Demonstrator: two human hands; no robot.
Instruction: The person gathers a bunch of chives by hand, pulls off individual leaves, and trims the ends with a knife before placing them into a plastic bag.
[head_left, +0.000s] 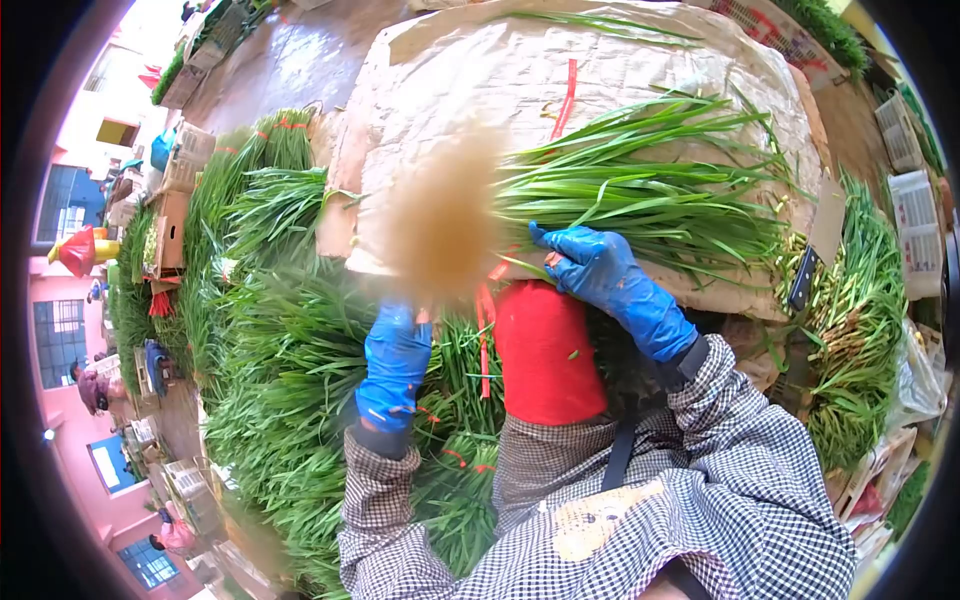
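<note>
While checked sleeves fill the near edge of the view, both hands are seen in blue gloves reaching forward over a heap of cut greens. The left hand is raised with its fingers curled toward a blurred patch just above it; what is gripped there, if anything, cannot be told. The right hand is laid on the stem end of a bunch of long green leaves, the fingers bent over the stems, so that the bunch appears to be pinned flat against the tabletop, which is covered with crumpled paper. A red object stands just below the right hand, between the two arms. Red ties are seen beside it and a red strip lies farther up on the paper, probably kept within reach for binding. At the right edge a dark-handled knife rests near more greens. Farther off, tied bundles are stacked at the left, and white crates stand at the right; their contents cannot be made out.
</note>
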